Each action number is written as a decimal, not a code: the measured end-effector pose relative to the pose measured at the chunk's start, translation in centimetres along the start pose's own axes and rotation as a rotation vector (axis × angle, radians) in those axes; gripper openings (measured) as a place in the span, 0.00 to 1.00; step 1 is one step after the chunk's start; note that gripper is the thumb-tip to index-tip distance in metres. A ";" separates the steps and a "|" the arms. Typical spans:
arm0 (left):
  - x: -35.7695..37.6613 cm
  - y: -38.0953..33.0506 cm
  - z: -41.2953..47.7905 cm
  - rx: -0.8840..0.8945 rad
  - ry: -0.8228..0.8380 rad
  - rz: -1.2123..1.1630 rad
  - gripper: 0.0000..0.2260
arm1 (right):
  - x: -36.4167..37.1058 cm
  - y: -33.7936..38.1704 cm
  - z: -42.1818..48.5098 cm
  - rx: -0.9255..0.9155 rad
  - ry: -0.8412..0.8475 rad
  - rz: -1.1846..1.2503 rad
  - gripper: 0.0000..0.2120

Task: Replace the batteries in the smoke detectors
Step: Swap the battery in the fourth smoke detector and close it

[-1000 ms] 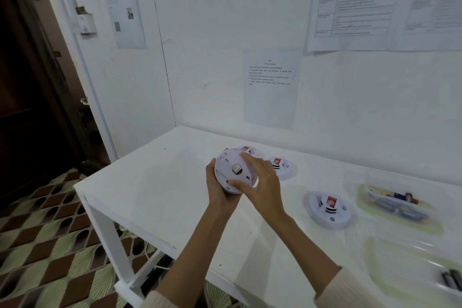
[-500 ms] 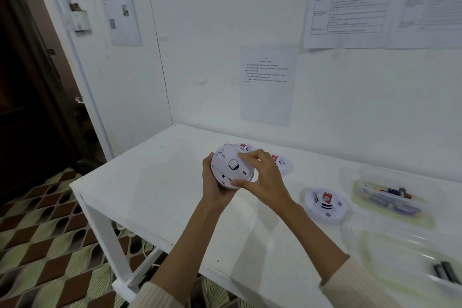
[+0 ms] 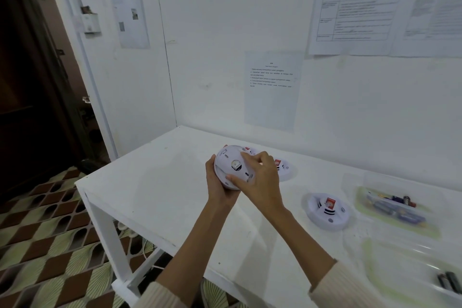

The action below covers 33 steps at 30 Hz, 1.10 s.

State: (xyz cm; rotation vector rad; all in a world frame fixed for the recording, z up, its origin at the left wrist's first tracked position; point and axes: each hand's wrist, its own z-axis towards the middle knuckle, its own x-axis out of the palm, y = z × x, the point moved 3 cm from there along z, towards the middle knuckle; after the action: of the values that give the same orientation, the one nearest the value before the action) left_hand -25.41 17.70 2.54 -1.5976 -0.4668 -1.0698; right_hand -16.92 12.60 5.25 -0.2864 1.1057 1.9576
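A round white smoke detector is held above the white table, tilted with its back plate facing me. My left hand cups it from behind and below. My right hand grips its right rim, thumb on the lower edge and fingers curled over the top. Three more white detectors lie on the table: one to the right with a red label and dark vents up, one partly hidden behind my right hand, and one just showing behind the held unit.
A clear tray with several batteries lies at the right by the wall. A second clear tray at the near right holds two dark batteries. Papers hang on the walls. The table's left edge drops to a patterned floor.
My right hand's fingers have curled further over the detector's top rim, and the detector has tilted slightly in my hands. My view has shifted a little.
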 end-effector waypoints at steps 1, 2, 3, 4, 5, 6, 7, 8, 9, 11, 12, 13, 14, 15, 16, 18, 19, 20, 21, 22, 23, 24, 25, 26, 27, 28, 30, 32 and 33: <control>0.0 0.0 0.0 0.009 -0.008 0.007 0.17 | 0.1 0.1 0.0 0.017 0.004 -0.003 0.32; -0.1 0.0 0.1 0.016 -0.013 0.019 0.16 | 0.2 0.1 0.0 0.031 0.006 -0.007 0.33; -0.1 0.0 0.1 0.022 -0.016 0.031 0.17 | 0.3 0.1 0.0 0.047 0.005 -0.008 0.33; -0.1 0.0 0.1 0.028 -0.018 0.040 0.17 | 0.3 0.1 0.0 0.066 0.000 0.002 0.34; 0.0 -0.1 0.1 0.038 -0.016 0.048 0.17 | 0.3 0.1 -0.1 0.087 -0.009 0.017 0.34; 0.0 -0.1 0.1 0.048 -0.012 0.051 0.17 | 0.4 0.2 -0.2 0.103 -0.022 0.030 0.34; 0.0 -0.1 0.1 0.057 -0.005 0.048 0.17 | 0.5 0.3 -0.2 0.109 -0.039 0.034 0.34; 0.1 -0.1 0.1 0.066 0.002 0.044 0.17 | 0.6 0.3 -0.4 0.112 -0.053 0.032 0.34; 0.0 -0.1 0.1 0.073 0.004 0.045 0.17 | 0.7 0.3 -0.4 0.113 -0.062 0.030 0.34; 0.0 -0.1 0.0 0.080 0.015 0.058 0.17 | 0.6 0.3 -0.6 0.120 -0.052 0.017 0.34; -0.1 -0.1 0.0 0.082 0.020 0.070 0.17 | 0.6 0.4 -0.6 0.113 -0.038 -0.003 0.34; -0.1 -0.1 0.0 0.080 0.028 0.082 0.17 | 0.5 0.5 -0.5 0.093 -0.026 -0.031 0.33; -0.1 -0.1 0.0 0.075 0.036 0.090 0.17 | 0.4 0.8 -0.5 0.063 -0.019 -0.063 0.33; 0.0 -0.2 0.1 0.069 0.043 0.095 0.17 | 0.3 1.0 -0.3 0.028 -0.017 -0.098 0.32; 0.0 -0.3 0.1 0.063 0.041 0.098 0.17 | 0.2 1.2 -0.2 -0.001 -0.014 -0.133 0.31; 0.1 -0.3 0.3 0.047 0.032 0.100 0.17 | 0.1 1.4 0.2 -0.019 -0.002 -0.162 0.28; 0.0 -0.3 0.4 0.042 0.023 0.102 0.17 | 0.0 1.5 0.4 -0.016 -0.006 -0.148 0.27; 0.0 -0.2 0.4 0.037 0.013 0.107 0.17 | -0.1 1.5 0.6 -0.008 -0.016 -0.118 0.26; -0.1 -0.1 0.6 0.033 0.000 0.112 0.16 | -0.2 1.6 0.8 -0.001 -0.022 -0.086 0.25; -0.3 0.0 0.6 0.032 -0.015 0.115 0.16 | -0.2 1.6 0.9 0.005 -0.016 -0.058 0.25; -0.5 0.1 0.7 0.033 -0.026 0.122 0.16 | -0.2 1.8 0.9 0.006 0.000 -0.039 0.25; -0.7 0.1 0.8 0.031 -0.033 0.139 0.16 | -0.1 1.9 0.9 0.003 0.014 -0.025 0.25; -0.9 0.1 1.0 0.026 -0.034 0.160 0.16 | -0.1 2.0 0.9 0.001 0.021 -0.014 0.26; -1.1 0.0 1.1 0.020 -0.030 0.180 0.17 | -0.2 2.0 0.9 0.003 0.021 -0.003 0.26; -1.2 0.0 1.0 0.016 -0.020 0.201 0.17 | -0.2 2.1 1.0 0.004 0.021 0.005 0.26; -1.2 -0.1 1.0 0.013 -0.006 0.221 0.17 | -0.1 2.1 1.0 0.002 0.024 0.006 0.26; -1.1 -0.3 0.9 0.007 0.023 0.272 0.17 | 0.2 2.1 1.0 -0.003 0.036 -0.016 0.26; -1.0 -0.4 0.8 -0.002 0.039 0.320 0.16 | 0.2 2.1 1.0 0.001 0.031 -0.023 0.27; -1.0 -0.5 0.9 0.000 0.045 0.324 0.16 | 0.1 2.2 1.0 0.006 0.021 -0.016 0.27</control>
State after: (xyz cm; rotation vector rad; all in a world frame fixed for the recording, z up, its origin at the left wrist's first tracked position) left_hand -25.93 18.87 1.98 -1.5814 -0.1686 -0.8559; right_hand -18.44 12.91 7.06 -0.3120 1.1194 1.9410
